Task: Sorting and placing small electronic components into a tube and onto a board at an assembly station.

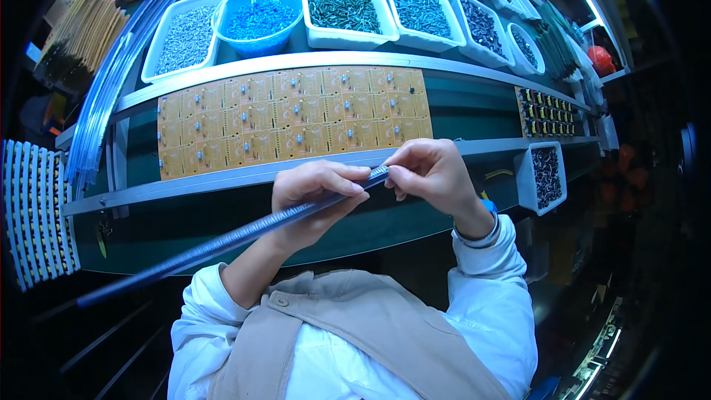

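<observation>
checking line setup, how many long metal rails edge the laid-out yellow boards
2: far rail beyond the yellow boards; near rail on their closer side, partly hidden by the right hand.

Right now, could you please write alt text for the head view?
The left hand holds a long, slim tube, the right hand at its upper end. Beyond lie tan circuit boards between metal rails, then white trays of parts.

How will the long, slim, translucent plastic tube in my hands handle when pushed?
The long, translucent plastic tube is probably fairly stiff, running nearly straight past your left hand. Its glossy sheen suggests it may be slippery.
</observation>
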